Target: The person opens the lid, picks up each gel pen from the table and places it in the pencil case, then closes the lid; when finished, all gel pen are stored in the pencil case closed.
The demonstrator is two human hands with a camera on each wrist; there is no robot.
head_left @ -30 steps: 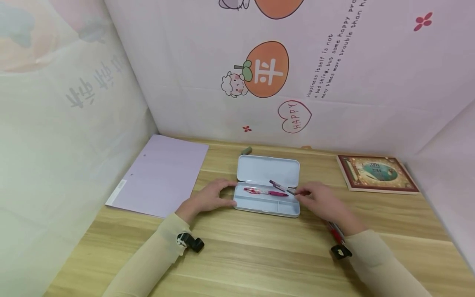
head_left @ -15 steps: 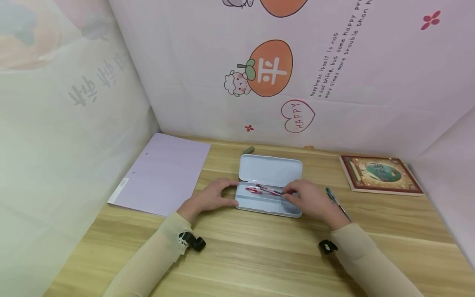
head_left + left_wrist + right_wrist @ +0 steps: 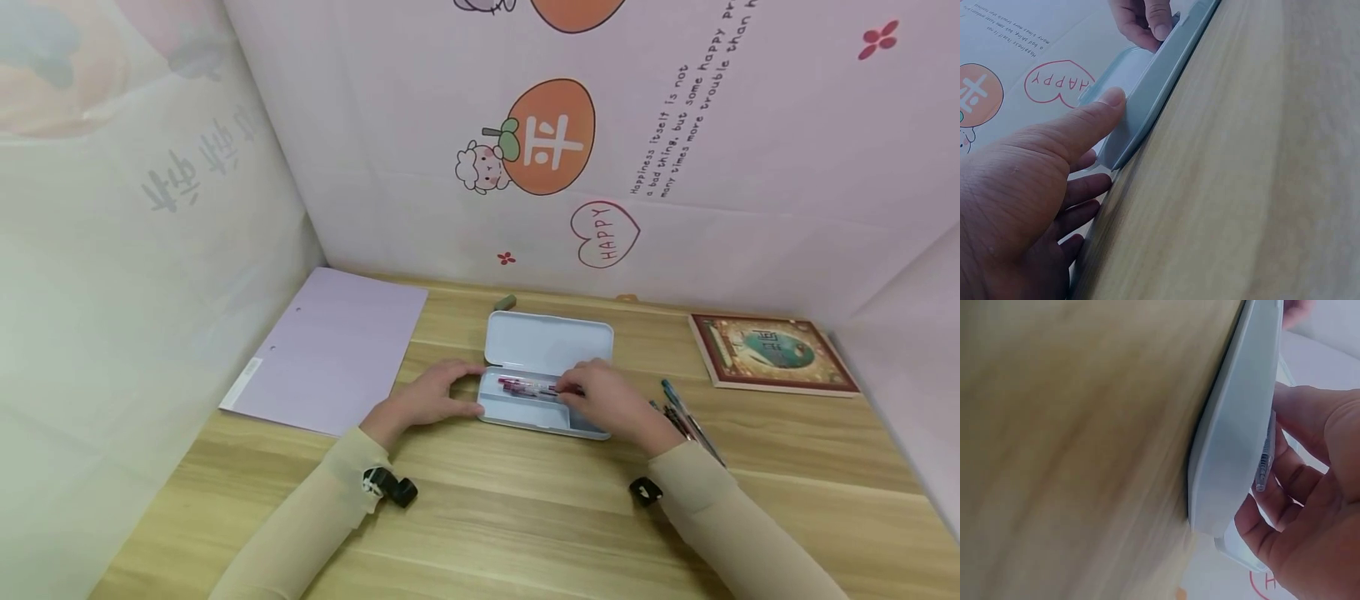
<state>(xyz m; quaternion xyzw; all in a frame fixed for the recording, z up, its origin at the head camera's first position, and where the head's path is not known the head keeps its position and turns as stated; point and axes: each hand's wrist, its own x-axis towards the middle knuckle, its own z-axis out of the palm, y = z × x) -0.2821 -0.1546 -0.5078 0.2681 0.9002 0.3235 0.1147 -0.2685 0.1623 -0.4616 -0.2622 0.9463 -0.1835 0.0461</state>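
A pale blue pencil case (image 3: 525, 414) lies on the wooden table with its lid (image 3: 549, 343) folded back. My left hand (image 3: 426, 397) holds its left end, the thumb at the front corner and the index finger at the back corner. Inside the rear compartment are red-tipped pens (image 3: 516, 386). Over the case's right part, my right hand (image 3: 609, 402) pinches a pen; its clear barrel end (image 3: 1264, 467) shows between thumb and fingers in the right wrist view. That hand hides the right end of the rear compartment.
Several pens (image 3: 688, 421) lie on the table beside the right forearm. A book (image 3: 772, 352) is at the back right, a lilac sheet (image 3: 330, 350) at the left. Behind the lid sits a small grey-green block (image 3: 506, 302). Printed cloth walls (image 3: 405, 167) enclose the table.
My right hand has moved left with the pen, from the case's right edge to over its rear compartment, laying it along the other pen. My left hand keeps its place.
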